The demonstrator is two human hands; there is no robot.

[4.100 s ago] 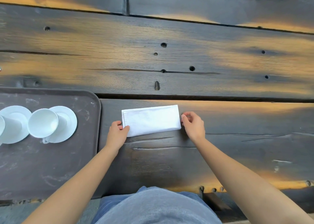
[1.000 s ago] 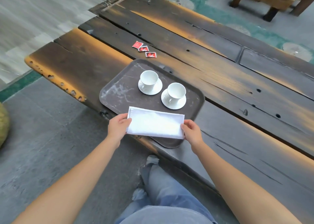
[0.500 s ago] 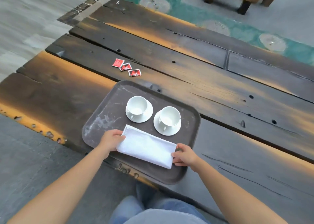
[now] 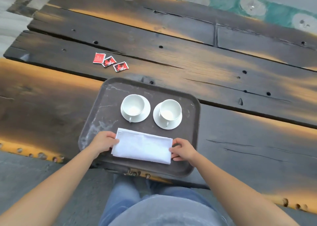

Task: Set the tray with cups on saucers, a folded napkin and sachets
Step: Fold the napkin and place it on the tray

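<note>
You are in what looks like a rustic café or tea-house seating area. In front of you is a heavy tabletop (image 4: 171,59) of wide, dark, weathered wooden planks with amber streaks, cracks and old bolt holes, its near edge rough and pitted. On it sits a scuffed, dark brown rectangular serving tray (image 4: 188,133) carrying two plain white porcelain cups (image 4: 133,104) on round white saucers (image 4: 147,112). Three small red sachets (image 4: 109,61) lie on the planks beyond the tray. Below the tabletop you can see a grey, stone-like floor (image 4: 25,177), and past its far edge a teal floor covering (image 4: 277,14) with pale round patterns.
</note>
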